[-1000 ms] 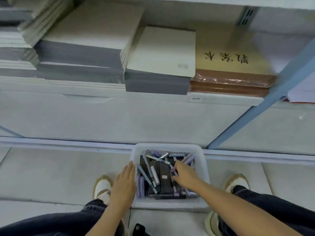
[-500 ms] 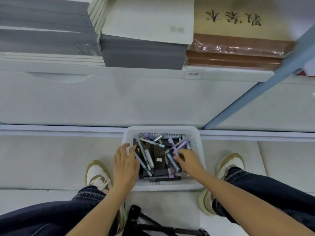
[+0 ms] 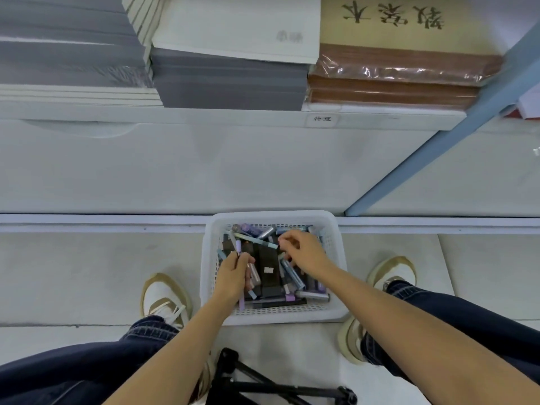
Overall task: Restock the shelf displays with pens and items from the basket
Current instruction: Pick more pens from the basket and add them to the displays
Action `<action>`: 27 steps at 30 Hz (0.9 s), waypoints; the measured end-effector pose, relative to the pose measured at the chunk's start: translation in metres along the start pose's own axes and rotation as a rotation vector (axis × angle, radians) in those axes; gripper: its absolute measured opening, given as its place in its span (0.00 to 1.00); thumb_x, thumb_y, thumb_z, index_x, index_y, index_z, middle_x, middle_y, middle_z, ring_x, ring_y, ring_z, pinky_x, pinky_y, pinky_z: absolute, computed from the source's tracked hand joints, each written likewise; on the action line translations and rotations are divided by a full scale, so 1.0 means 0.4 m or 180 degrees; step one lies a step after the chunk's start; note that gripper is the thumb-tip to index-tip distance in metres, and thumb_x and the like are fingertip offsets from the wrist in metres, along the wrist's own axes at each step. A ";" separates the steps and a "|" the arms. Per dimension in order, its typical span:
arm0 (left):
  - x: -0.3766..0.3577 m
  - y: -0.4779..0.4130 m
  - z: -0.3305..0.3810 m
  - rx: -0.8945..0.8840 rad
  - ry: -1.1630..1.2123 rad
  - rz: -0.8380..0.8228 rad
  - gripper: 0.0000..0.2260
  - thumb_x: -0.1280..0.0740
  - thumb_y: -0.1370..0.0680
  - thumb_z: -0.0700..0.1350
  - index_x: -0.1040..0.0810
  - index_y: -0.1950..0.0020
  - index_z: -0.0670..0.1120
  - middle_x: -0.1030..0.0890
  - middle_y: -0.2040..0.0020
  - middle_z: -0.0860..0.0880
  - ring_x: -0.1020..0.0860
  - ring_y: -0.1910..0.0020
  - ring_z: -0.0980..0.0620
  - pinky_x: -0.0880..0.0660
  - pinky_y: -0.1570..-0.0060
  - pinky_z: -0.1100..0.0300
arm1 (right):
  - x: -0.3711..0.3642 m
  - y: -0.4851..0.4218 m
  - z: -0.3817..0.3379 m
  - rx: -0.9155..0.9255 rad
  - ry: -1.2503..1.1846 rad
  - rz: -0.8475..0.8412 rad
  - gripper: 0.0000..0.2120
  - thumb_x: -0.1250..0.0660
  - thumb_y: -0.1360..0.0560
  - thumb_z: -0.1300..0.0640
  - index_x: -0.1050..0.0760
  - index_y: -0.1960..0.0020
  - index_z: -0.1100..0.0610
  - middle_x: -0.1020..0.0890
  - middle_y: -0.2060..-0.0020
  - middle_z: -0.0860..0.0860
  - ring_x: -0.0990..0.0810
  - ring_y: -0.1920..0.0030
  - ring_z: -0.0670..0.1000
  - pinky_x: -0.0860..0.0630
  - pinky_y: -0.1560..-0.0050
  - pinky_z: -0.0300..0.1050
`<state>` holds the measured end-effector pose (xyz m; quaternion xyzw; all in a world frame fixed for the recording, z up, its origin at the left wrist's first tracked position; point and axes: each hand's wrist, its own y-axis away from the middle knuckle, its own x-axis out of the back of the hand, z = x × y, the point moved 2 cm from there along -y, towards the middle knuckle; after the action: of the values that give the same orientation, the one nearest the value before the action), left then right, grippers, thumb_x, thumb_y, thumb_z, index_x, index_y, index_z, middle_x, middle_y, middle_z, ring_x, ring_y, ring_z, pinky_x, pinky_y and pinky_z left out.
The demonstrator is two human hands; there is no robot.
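Note:
A white plastic basket (image 3: pixel 336 229) sits on the floor between my feet, against the shelf base. It holds several purple and pale blue pens and a few dark boxes (image 3: pixel 268 270). My left hand (image 3: pixel 233 276) is inside the basket's left side, closed around a few pens (image 3: pixel 238 248) that stick out above and below the fist. My right hand (image 3: pixel 304 251) reaches into the far middle of the basket, fingers pinching the end of a pale blue pen (image 3: pixel 257 240) that lies across the pile.
The shelf (image 3: pixel 204 115) above carries stacks of grey and white notebooks (image 3: pixel 230 77) and brown wrapped books (image 3: pixel 394 80). A blue upright (image 3: pixel 438 147) slants at the right. A black tripod (image 3: pixel 263 384) lies on the floor near my knees.
My left hand moved from the basket rim into the basket and closed on pens. My right hand shifted toward the far side and pinched a pale blue pen. The view tilted down.

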<state>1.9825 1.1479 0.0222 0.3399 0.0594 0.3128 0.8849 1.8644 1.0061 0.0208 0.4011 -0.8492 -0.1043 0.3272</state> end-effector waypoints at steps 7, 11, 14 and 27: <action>-0.003 -0.025 -0.014 0.0061 -0.0254 -0.0111 0.10 0.42 0.17 0.45 0.23 0.50 0.44 0.29 0.68 0.50 0.32 0.73 0.58 0.33 0.73 0.65 | -0.060 -0.092 0.023 -0.0122 0.0657 -0.0195 0.12 0.30 0.25 0.53 0.22 0.45 0.59 0.21 0.54 0.51 0.23 0.54 0.49 0.28 0.52 0.42; 0.002 -0.041 -0.014 0.0122 -0.0057 -0.0064 0.10 0.41 0.17 0.44 0.23 0.52 0.43 0.31 0.69 0.49 0.34 0.73 0.57 0.36 0.73 0.65 | -0.051 -0.087 0.032 0.0108 0.0553 0.0077 0.07 0.29 0.26 0.55 0.21 0.56 0.59 0.18 0.60 0.54 0.22 0.58 0.52 0.29 0.55 0.46; 0.001 -0.053 -0.014 0.0189 0.0123 0.0019 0.10 0.41 0.17 0.44 0.22 0.52 0.43 0.30 0.69 0.49 0.34 0.73 0.57 0.35 0.73 0.66 | -0.017 -0.077 0.029 0.0314 0.0606 -0.0076 0.11 0.30 0.24 0.52 0.18 0.57 0.60 0.18 0.64 0.55 0.22 0.63 0.51 0.29 0.59 0.46; -0.034 -0.051 0.044 0.0225 0.1291 0.0334 0.11 0.40 0.17 0.45 0.22 0.55 0.44 0.18 0.65 0.48 0.23 0.70 0.56 0.27 0.71 0.66 | -0.015 0.032 0.008 0.0551 0.0453 -0.1346 0.21 0.38 0.23 0.40 0.19 0.55 0.58 0.20 0.62 0.58 0.23 0.61 0.57 0.26 0.58 0.52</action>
<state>1.9877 1.1183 0.0210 0.3035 0.2294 0.4181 0.8249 1.8572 1.0187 0.0213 0.6030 -0.7268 -0.0688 0.3216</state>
